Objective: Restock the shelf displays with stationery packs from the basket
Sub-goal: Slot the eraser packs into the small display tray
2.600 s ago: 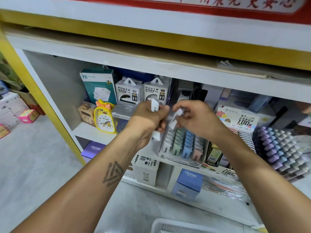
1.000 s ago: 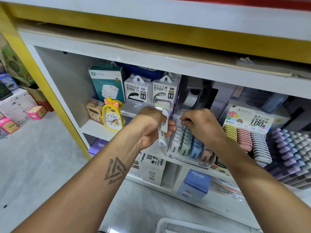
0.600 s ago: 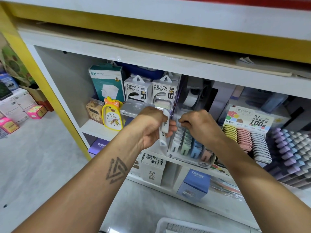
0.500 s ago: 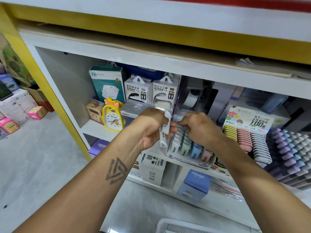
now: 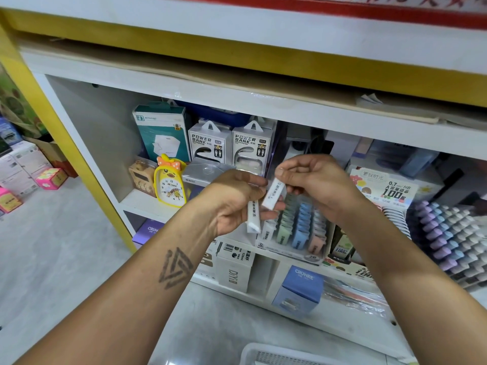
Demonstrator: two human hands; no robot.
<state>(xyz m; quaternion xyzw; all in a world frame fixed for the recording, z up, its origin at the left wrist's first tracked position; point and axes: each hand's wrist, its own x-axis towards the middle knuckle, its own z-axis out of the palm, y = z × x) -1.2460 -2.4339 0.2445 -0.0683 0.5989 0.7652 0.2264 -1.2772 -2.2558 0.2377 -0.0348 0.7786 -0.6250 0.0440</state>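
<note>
My right hand lifts from the display tray, now pinching a white pack — my left hand grips another pack — so restocking continues.

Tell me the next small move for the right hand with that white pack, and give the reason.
Probably lower the white pack into the leftmost, white column of the display tray. The right hand pinches it just above the tray, whose columns are sorted by colour, and the left hand holds another white pack waiting.
</note>
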